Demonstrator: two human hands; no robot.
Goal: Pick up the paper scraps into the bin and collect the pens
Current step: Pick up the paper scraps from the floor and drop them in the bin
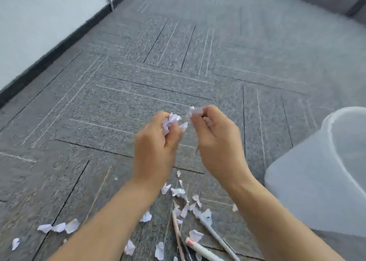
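My left hand [156,147] is closed around a bunch of white paper scraps [172,121] that stick out above its fingers. Close beside it, my right hand [215,139] pinches one small scrap [195,111] between thumb and fingertips. Both hands are raised above the grey carpet. More paper scraps [178,191] lie scattered on the floor between and below my forearms. Several pens [213,229] lie among them near the bottom edge. A translucent white bin [309,181] stands on the floor to the right of my right arm.
Grey carpet tiles [158,72] cover the floor ahead. A white wall with a black skirting [39,62] runs along the left. A few scraps [59,227] lie at the lower left. A thin stick-like thing [101,189] lies left of my left forearm.
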